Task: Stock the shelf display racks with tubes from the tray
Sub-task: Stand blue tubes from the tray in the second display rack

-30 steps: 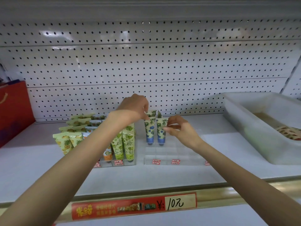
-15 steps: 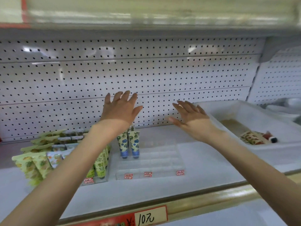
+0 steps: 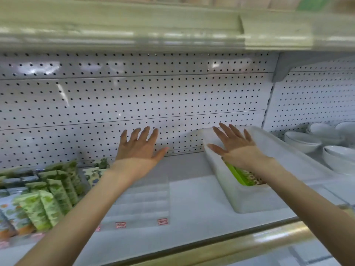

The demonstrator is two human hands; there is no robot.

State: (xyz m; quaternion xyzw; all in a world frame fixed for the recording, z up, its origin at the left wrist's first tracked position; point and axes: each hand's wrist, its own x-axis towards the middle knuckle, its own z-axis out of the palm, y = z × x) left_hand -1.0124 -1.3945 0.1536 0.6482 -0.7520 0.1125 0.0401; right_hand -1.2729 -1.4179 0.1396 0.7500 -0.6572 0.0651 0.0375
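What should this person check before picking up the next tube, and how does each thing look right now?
1. Left hand free: ok, fingers spread, holding nothing.
2. Right hand free: ok, open above the translucent white plastic tray.
3. Stock in the tray: ok, green-patterned tubes show beside the right wrist; how many, cannot tell.
4. Room in the clear plastic display rack: ok, its front slots look empty.
5. Back rows of that rack: cannot tell, the left forearm covers them.
6. Stacked white bowls out of the way: ok, they sit beyond the tray's far side.
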